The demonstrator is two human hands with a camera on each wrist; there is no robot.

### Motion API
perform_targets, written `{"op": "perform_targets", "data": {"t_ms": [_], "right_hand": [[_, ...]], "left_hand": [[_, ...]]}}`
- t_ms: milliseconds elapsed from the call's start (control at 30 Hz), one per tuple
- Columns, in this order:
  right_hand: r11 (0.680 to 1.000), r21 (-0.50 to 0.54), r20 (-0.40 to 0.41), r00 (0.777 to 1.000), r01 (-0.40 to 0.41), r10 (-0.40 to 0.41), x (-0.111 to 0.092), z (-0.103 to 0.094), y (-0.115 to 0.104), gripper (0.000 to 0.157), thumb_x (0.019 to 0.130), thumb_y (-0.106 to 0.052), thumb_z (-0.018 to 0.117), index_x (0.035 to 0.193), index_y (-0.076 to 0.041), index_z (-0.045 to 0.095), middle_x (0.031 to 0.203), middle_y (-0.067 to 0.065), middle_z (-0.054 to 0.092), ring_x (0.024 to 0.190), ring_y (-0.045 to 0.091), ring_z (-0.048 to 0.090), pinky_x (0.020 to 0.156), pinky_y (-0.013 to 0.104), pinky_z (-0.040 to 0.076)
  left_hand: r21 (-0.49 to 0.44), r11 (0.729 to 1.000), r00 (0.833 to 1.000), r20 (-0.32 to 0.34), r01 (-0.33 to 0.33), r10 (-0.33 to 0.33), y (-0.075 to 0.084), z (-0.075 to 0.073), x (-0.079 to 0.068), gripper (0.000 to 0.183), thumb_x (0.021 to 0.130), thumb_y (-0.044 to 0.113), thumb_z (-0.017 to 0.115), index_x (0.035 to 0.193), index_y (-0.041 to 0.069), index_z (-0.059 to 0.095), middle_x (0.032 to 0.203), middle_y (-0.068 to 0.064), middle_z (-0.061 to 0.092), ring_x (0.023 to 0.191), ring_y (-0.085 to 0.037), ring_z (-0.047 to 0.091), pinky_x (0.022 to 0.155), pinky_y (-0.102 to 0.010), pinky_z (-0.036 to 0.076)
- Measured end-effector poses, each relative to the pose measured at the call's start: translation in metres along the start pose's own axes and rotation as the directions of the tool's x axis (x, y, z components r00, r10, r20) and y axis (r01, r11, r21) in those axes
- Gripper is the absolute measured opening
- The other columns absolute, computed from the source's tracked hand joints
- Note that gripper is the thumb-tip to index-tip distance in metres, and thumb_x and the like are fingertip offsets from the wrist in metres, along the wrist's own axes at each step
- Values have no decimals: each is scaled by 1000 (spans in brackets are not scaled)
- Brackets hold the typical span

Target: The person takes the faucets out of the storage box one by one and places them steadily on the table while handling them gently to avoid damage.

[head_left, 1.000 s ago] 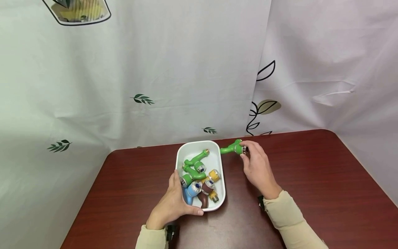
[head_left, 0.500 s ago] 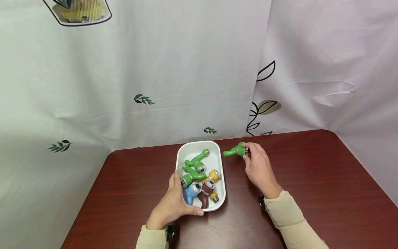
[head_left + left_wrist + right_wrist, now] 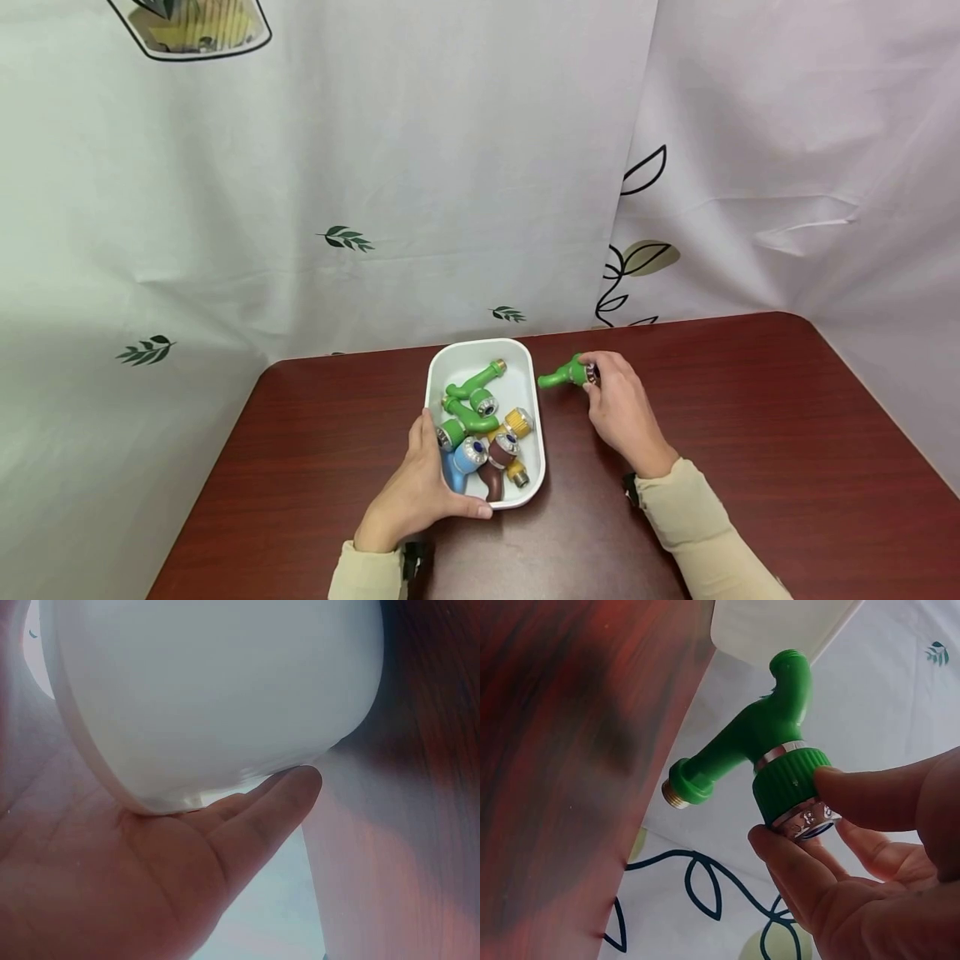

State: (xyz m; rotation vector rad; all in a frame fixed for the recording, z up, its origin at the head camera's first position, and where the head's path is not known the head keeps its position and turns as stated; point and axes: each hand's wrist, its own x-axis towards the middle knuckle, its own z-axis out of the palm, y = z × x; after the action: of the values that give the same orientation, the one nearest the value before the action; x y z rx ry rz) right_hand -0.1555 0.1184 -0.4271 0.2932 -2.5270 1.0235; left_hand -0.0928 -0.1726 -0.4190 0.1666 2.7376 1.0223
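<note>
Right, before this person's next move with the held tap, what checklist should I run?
1. Right hand pinches the held green tap near its chrome cap: ok.
2. Left hand holds the white bin: ok.
3. Green taps, blue tap, brown tap and yellow tap all lie inside: ok.
4. Bare floor in the bin's far right corner: ok.
5. Held spout clear of the bin wall: cannot tell; they look very close.

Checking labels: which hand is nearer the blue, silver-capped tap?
Left. The left hand grips the white oblong tray beside the tap; the right hand is past its opposite side.
</note>
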Motion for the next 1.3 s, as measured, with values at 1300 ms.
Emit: {"op": "perform_targets", "data": {"t_ms": [1300], "right_hand": [[1000, -21, 161, 987, 8, -4, 0, 4, 7, 33, 82, 17, 67, 110, 0, 67, 120, 21, 60, 115, 37, 58, 94, 50, 49]], "left_hand": [[2, 1000, 1000, 3, 9, -9, 0, 0, 1, 160, 51, 58, 96, 158, -6, -4, 163, -23, 5, 144, -38, 30, 108, -48, 39]]}}
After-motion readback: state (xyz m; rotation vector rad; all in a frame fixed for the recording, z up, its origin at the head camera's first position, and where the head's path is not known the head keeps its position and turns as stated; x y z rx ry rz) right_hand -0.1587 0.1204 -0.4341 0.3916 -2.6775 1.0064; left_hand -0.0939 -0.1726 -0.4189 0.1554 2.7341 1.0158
